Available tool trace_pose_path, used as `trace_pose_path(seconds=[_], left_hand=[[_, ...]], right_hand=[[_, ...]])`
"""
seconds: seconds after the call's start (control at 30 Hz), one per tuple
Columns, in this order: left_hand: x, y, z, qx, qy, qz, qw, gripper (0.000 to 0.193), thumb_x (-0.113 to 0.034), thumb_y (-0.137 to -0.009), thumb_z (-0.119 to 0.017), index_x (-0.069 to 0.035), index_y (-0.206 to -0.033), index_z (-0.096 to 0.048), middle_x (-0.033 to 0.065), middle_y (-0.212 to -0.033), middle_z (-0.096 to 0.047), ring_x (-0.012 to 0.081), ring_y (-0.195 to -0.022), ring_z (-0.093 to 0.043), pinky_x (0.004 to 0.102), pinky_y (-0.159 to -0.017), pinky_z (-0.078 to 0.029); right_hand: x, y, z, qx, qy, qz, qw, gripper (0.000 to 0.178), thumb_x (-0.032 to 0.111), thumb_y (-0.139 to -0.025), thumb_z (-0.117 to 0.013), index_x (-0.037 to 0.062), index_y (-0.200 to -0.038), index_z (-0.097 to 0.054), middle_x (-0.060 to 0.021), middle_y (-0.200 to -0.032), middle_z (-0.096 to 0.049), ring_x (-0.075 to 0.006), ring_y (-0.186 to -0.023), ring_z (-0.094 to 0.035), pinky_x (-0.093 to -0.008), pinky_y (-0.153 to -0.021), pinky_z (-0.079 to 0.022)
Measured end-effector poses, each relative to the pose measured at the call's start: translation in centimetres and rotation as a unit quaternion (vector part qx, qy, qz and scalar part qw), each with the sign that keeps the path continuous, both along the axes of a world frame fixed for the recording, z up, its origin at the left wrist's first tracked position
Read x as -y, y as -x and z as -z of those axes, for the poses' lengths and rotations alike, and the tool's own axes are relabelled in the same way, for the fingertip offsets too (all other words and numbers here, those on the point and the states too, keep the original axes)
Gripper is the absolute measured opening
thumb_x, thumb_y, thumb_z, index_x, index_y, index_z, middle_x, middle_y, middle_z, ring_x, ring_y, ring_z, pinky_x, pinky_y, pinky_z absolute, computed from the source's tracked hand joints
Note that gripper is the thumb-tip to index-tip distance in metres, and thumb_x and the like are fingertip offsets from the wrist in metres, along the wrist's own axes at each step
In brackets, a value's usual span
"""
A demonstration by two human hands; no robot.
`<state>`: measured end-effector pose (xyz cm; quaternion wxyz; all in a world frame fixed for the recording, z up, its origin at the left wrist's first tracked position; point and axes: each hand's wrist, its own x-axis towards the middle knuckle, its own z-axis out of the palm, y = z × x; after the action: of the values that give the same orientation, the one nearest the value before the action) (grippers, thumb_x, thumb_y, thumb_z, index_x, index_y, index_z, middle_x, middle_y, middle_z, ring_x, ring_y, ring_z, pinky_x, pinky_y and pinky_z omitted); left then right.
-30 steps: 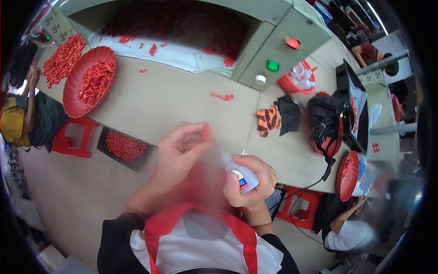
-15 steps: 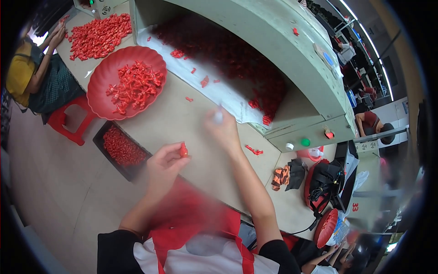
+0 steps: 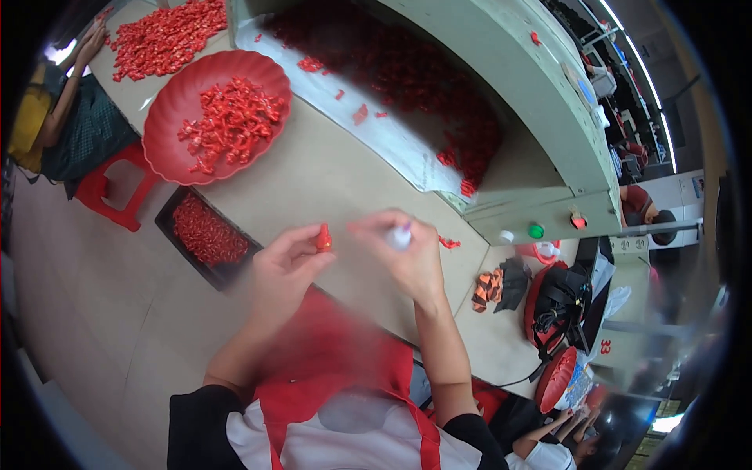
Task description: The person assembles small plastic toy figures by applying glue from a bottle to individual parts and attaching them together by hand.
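Note:
My left hand (image 3: 294, 265) is closed, pinching a small red plastic figure (image 3: 324, 238) upright between thumb and fingertips. Just to its right, my right hand (image 3: 411, 254) has a small white bottle (image 3: 399, 236) with a purple tip tucked in its grip. Motion smears the thumb and forefinger of that hand, and whether they also pinch a red piece I cannot make out. Both hands are above the pale worktable (image 3: 352, 172), apart from each other. Beyond my right hand a loose red piece (image 3: 449, 243) lies on the table.
A scalloped red bowl (image 3: 160, 133) of red figures is at left, beside a larger red heap (image 3: 168, 37). A black tray (image 3: 249, 254) holds tiny red parts. Ahead stands a pale green booth (image 3: 540, 102) with red pieces on white cloth. A person (image 3: 59, 117) works at far left.
My right hand has come back from near the booth toward my left hand, still with the bottle. A small red piece that lay on the middle of the table no longer shows there.

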<state>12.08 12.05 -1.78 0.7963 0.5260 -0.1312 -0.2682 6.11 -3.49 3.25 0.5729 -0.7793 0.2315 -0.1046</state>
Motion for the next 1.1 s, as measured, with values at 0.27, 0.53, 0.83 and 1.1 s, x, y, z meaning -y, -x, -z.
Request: trace_pose_path(seconds=[0.27,0.53,0.83,1.1], left_hand=[[3.6,4.4,-2.4,0.159,-0.025,0.077,0.984,0.032,0.010,-0.075,-0.061,0.001,-0.106,-0.058,0.0088,-0.097,-0.056,0.0169,-0.088,-0.062,0.0261,-0.076,-0.054],[5.0,7.8,-3.9,0.314,-0.055,0.087,0.944,0.031,0.011,-0.073,-0.061,-0.001,-0.102,-0.061,0.0099,-0.095,-0.057,0.0182,-0.084,-0.063,0.0264,-0.072,-0.055],[6.2,9.8,-4.8,0.372,-0.100,0.143,0.912,0.033,0.012,-0.072,-0.062,0.001,-0.103,-0.061,0.0096,-0.093,-0.055,0.0168,-0.082,-0.063,0.0256,-0.072,-0.055],[7.3,10.5,-4.7,0.349,-0.132,0.176,0.911,0.030,0.009,-0.075,-0.059,-0.001,-0.103,-0.062,0.0103,-0.090,-0.057,0.0193,-0.081,-0.062,0.0274,-0.071,-0.054]], right_hand=[[-0.7,9.2,-1.4,0.089,-0.077,0.087,0.989,0.009,-0.004,-0.075,-0.062,-0.0013,-0.083,-0.063,-0.0044,-0.081,-0.064,-0.0094,-0.073,-0.058,-0.0213,-0.069,-0.045],[0.1,13.7,-1.3,0.152,0.068,0.092,0.982,0.012,0.001,-0.073,-0.071,-0.0001,-0.081,-0.061,-0.0043,-0.076,-0.061,-0.0091,-0.067,-0.056,-0.0221,-0.058,-0.044],[1.5,16.1,0.5,0.186,-0.057,0.123,0.973,0.013,-0.001,-0.071,-0.070,-0.0003,-0.078,-0.060,-0.0064,-0.082,-0.060,-0.0117,-0.070,-0.057,-0.0238,-0.061,-0.046],[2.4,17.0,1.4,0.214,-0.075,0.111,0.967,0.011,-0.003,-0.072,-0.068,-0.0024,-0.079,-0.059,-0.0104,-0.092,-0.060,-0.0125,-0.077,-0.059,-0.0244,-0.069,-0.049]])
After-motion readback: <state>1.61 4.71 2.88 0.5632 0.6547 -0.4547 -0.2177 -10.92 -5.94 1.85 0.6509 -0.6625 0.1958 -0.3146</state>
